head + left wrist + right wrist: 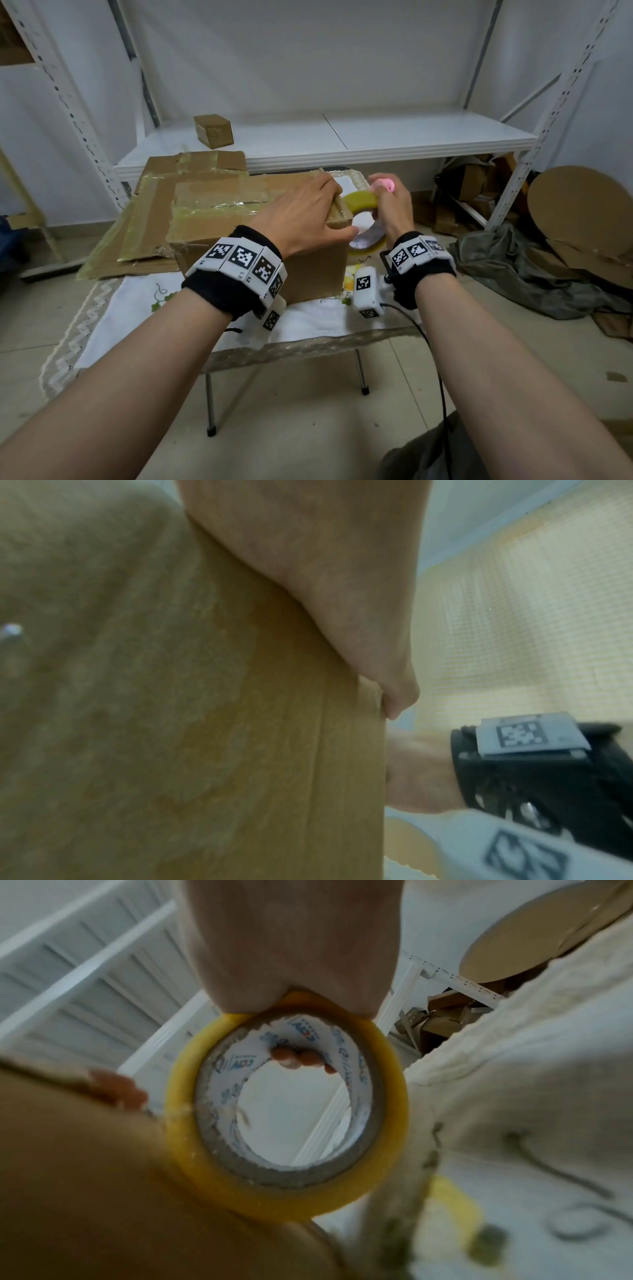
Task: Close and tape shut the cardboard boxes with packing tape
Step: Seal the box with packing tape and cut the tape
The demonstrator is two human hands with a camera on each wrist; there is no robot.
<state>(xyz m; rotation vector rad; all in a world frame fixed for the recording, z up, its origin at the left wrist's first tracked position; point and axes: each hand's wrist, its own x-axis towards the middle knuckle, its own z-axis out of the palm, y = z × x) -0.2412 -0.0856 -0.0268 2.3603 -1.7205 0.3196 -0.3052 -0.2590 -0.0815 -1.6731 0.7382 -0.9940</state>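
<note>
Right hand clamped on tape roll: fingers hooked through the core, fingertips visible inside the printed white lining, palm over the yellow outer rim. Also pinching something small and pink at the top of the fist; too blurred to identify. Roll held on edge, just right of the box, touching or almost touching its right side; cannot tell which.

Left hand laid over the box's top right corner, fingers bent down over the right edge, thumb along the near face. In the left wrist view, thumb pressed against the cardboard edge. Grip: curled round the corner, holding it down.

Box on a small table with a white lace-edged cloth, flaps down, shiny tape strips crossing the top. Flattened cardboard with tape strips lying left of and behind the box, hanging off the table's left side.

Beyond, a white metal shelf with a small taped box on its far left. On the floor at right, under and beside the shelf: cardboard scraps, a round cardboard disc, a grey crumpled cloth. Black wristbands with white marker blocks on both wrists; cable trailing from the right one.
</note>
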